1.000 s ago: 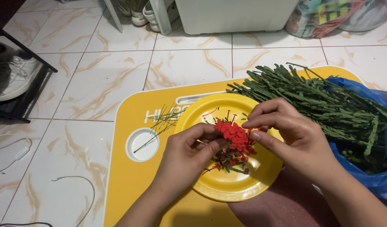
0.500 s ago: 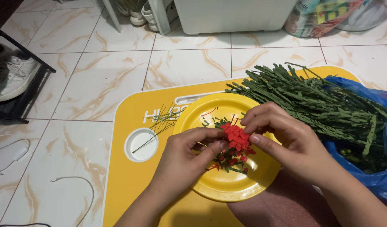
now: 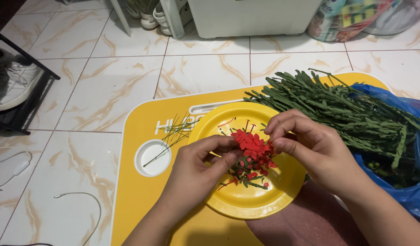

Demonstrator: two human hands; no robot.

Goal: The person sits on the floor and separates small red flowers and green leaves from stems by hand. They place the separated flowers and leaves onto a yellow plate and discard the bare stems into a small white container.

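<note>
Over the last second both hands have drifted a little toward the person. The right hand [image 3: 310,146] has lowered its fingertips closer onto the red flower cluster [image 3: 253,150], and the left hand [image 3: 200,166] has slid its thumb up against the cluster's underside.

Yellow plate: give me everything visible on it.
The yellow plate is round, glossy, plastic-looking, with a raised rim. It lies flat on the yellow table, beside the green stems. It holds red flowers and loose bits. The left hand and right hand are over it, fingering the flowers.
</note>
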